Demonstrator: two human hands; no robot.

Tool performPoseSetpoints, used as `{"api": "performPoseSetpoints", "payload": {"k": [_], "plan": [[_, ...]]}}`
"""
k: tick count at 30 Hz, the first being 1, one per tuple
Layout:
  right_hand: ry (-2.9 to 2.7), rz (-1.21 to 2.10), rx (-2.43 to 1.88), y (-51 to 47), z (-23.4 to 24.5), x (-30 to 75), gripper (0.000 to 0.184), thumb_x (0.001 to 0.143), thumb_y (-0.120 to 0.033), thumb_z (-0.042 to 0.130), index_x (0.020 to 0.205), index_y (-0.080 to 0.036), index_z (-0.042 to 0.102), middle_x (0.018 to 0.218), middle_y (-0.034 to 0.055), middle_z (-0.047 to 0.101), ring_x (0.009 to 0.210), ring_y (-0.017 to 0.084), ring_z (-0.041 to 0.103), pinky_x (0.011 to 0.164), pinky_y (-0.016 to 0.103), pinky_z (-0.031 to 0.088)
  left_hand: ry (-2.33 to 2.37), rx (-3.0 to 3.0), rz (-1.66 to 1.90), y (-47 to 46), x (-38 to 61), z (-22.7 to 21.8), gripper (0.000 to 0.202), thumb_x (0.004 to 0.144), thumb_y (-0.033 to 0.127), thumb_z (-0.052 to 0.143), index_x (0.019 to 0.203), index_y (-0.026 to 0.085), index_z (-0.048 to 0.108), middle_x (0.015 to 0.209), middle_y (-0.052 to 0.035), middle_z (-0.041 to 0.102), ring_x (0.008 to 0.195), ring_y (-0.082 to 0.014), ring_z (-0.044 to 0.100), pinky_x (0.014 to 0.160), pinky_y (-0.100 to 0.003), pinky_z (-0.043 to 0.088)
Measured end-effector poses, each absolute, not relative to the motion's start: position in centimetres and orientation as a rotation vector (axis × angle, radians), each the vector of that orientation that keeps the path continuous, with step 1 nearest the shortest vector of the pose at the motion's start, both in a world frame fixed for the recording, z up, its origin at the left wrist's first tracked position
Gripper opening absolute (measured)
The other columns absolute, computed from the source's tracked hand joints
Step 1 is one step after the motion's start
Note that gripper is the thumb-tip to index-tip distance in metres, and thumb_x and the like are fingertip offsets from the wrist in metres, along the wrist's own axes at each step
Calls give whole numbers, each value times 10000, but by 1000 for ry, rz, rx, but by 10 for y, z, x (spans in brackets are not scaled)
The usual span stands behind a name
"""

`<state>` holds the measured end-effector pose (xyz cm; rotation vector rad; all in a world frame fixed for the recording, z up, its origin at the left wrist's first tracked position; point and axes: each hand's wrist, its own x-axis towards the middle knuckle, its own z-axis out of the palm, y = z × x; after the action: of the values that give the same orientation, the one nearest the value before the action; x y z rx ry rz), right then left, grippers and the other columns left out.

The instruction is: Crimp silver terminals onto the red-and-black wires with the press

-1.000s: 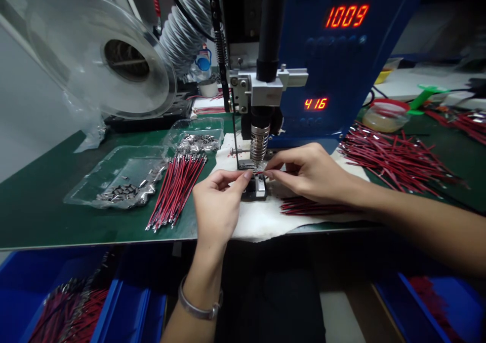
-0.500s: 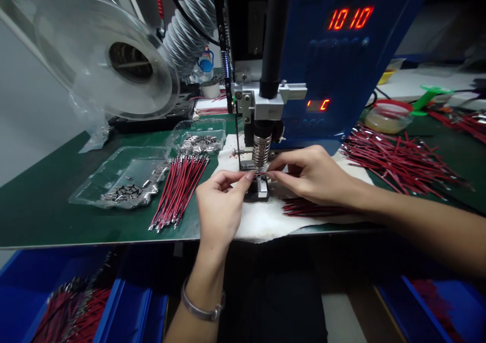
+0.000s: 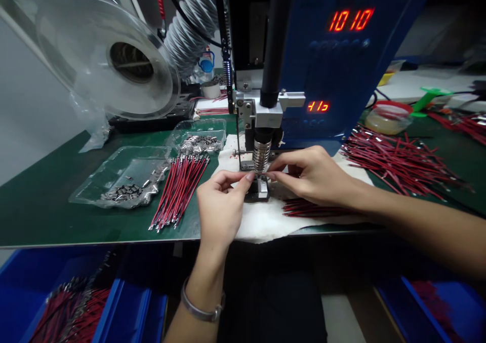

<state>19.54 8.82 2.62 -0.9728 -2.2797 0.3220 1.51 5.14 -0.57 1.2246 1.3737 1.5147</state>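
Note:
My left hand [image 3: 222, 206] is closed in a pinch at the left side of a small metal fixture [image 3: 261, 187]; what lies between its fingertips is too small to make out. From the right, my right hand [image 3: 313, 176] pinches a thin red wire [image 3: 265, 174], mostly hidden by the fingers, its end at the fixture. Directly above both fingertips stands the spring-wrapped tip [image 3: 261, 153] of a blue bench soldering machine [image 3: 319, 69]. A small bundle of red and black wires [image 3: 315, 208] lies on the white cloth [image 3: 258, 224] below my right hand.
Clear plastic trays hold small metal cylinders [image 3: 123, 193] at left, beside a neat stack of red wires [image 3: 180, 188]. A loose wire pile [image 3: 398, 158] lies right. Behind are a large clear reel [image 3: 91, 54] and a grey hose [image 3: 192, 26]. Blue bins [image 3: 125, 312] sit below the table edge.
The machine's head and spring-wrapped tip have come down slightly toward the fixture. The lower red readout shows different characters. Both hands hold nearly the same place.

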Motion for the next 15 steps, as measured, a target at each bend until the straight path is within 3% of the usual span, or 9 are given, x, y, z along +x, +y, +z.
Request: {"api": "performPoseSetpoints", "payload": {"k": [15], "plan": [[-2289, 272, -932, 89, 25, 196, 141, 826, -206, 598, 869, -155, 721, 742, 10, 709, 543, 81, 543, 550, 206, 377, 1407, 1258, 1498, 51, 14, -6, 240, 697, 344, 764, 780, 126, 712, 721, -69, 690, 652, -157, 619, 558, -220, 455]]}}
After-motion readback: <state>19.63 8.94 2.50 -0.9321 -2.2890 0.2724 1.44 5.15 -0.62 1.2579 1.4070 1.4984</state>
